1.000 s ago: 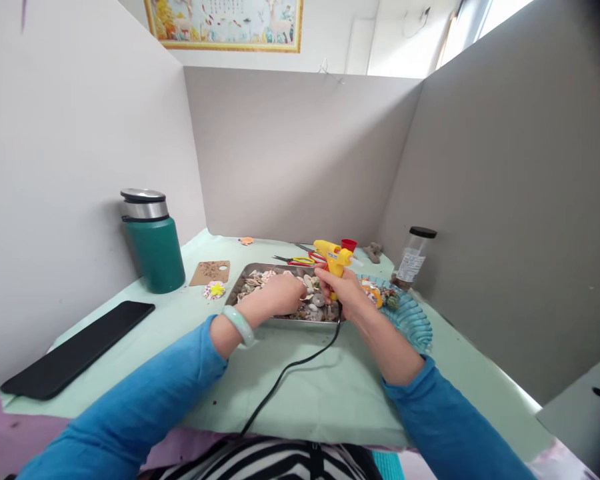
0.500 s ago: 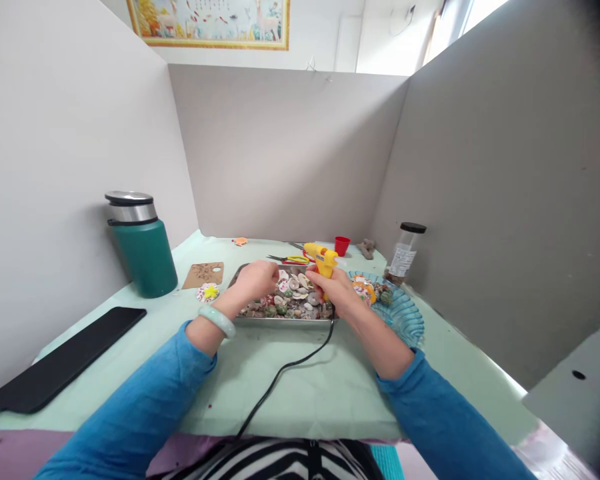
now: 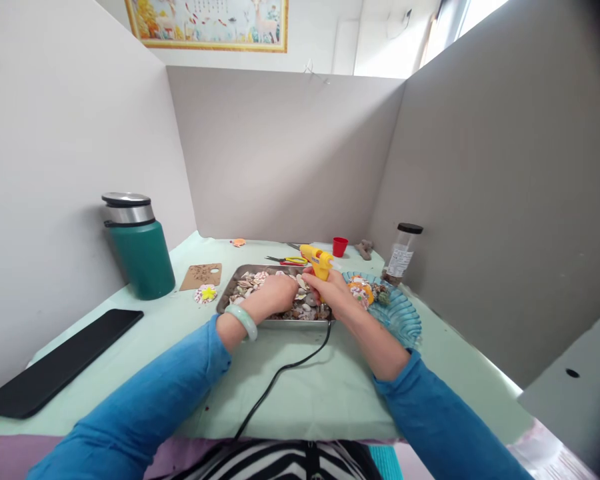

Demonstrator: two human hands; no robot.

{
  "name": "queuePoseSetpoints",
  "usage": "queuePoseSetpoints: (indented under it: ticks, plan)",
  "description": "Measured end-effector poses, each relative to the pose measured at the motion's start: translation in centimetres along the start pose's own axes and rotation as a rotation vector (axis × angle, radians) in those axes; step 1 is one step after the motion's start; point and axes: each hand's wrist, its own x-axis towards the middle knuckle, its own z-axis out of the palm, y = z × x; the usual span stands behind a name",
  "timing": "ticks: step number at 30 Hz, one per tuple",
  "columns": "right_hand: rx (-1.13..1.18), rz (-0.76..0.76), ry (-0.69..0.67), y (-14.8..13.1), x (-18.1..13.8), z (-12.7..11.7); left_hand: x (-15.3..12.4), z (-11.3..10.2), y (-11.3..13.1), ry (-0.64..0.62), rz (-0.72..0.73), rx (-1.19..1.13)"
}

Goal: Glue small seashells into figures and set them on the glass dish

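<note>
From my end I see the right hand (image 3: 333, 293) closed around the handle of the yellow glue gun (image 3: 318, 261), holding it upright over the right end of the metal tray (image 3: 295, 325). The gun's black cord (image 3: 286, 367) runs down across the tabletop (image 3: 340, 400) and over its near edge. The left hand (image 3: 276, 293), a pale green bangle (image 3: 243, 322) on its wrist, reaches over the tray's near edge with fingers bent down among the shells (image 3: 247, 283); its fingertips are hidden from me, so I cannot tell whether it grips one. The tray sits mid-tabletop. Just right of it, toward the right edge, is the blue plate (image 3: 407, 323) with decorated pieces on it, and a black-lidded jar (image 3: 399, 259) stands behind. Toward the far edge I have the red cup (image 3: 339, 247) and a yellow-handled tool, probably pliers (image 3: 293, 261). Left of the tray lie the brown card (image 3: 201, 276) and a flower disc (image 3: 206, 293). The green flask (image 3: 143, 260) stands by the left edge, and a black slab (image 3: 63, 363) reaches to the near left corner.
</note>
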Motion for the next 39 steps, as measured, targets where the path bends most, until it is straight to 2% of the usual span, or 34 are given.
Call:
queuePoseSetpoints:
  ticks: [5, 8, 11, 14, 18, 22, 28, 31, 39]
  plan:
    - [-0.031, -0.021, 0.0, 0.3, 0.1, -0.1, -1.1, -0.6, -3.4, 0.104, -0.091, -0.056]
    - [-0.054, -0.016, -0.006, 0.3, 0.1, -0.2, -1.5, -0.3, -5.7, 0.194, -0.136, -0.324]
    - [-0.072, -0.016, -0.021, 0.3, 0.0, -0.2, -1.6, 0.5, -6.9, 0.217, -0.236, -0.667]
    - [-0.1, -0.018, -0.057, 0.2, -0.1, -0.1, -1.6, 1.2, -7.0, 0.193, -0.289, -1.046]
    - [-0.127, -0.004, -0.088, -0.1, -0.4, 0.2, -1.8, 1.5, -6.6, 0.178, -0.289, -1.293]
    - [-0.131, -0.003, -0.088, -0.2, -0.5, 0.3, -2.1, 1.4, -6.5, 0.189, -0.228, -1.385]
    - [-0.114, -0.009, -0.09, 0.1, -0.3, 0.1, -2.5, 1.1, -6.2, 0.14, -0.146, -1.492]
    - [-0.07, -0.038, -0.106, 0.0, -0.4, 0.1, -2.6, 0.9, -5.5, 0.169, -0.074, -1.521]
    - [0.003, -0.056, -0.121, -0.4, -0.7, 0.5, -2.4, 1.1, -3.9, 0.324, 0.055, -1.334]
